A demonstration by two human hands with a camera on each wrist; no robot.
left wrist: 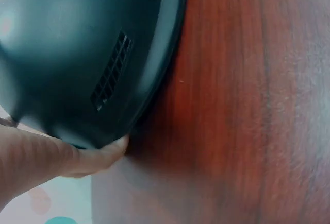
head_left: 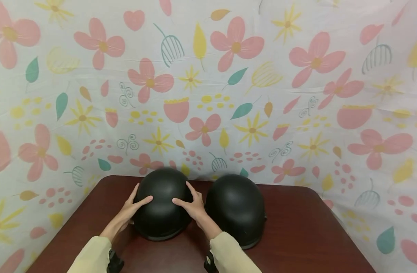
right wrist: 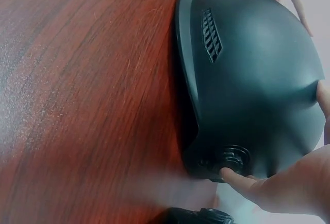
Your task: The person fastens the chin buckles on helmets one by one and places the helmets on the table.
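Note:
A glossy black helmet (head_left: 162,206) stands dome up at the table's left middle, between both hands. My left hand (head_left: 128,208) grips its left side, thumb on the dome's front. On the right side my right hand (head_left: 194,204) holds it, thumb also across the front. The left wrist view shows a finger of the left hand (left wrist: 100,154) at the helmet's lower edge, near a slotted vent (left wrist: 112,70). In the right wrist view, a finger of the right hand (right wrist: 289,188) touches near a round side fitting (right wrist: 232,157). The helmet's far side is hidden.
A second black helmet (head_left: 235,208) stands dome up just right of my right hand. Both are on a dark red-brown wooden table (head_left: 297,227). A white cloth with flowers (head_left: 208,94) hangs behind the table and along its sides.

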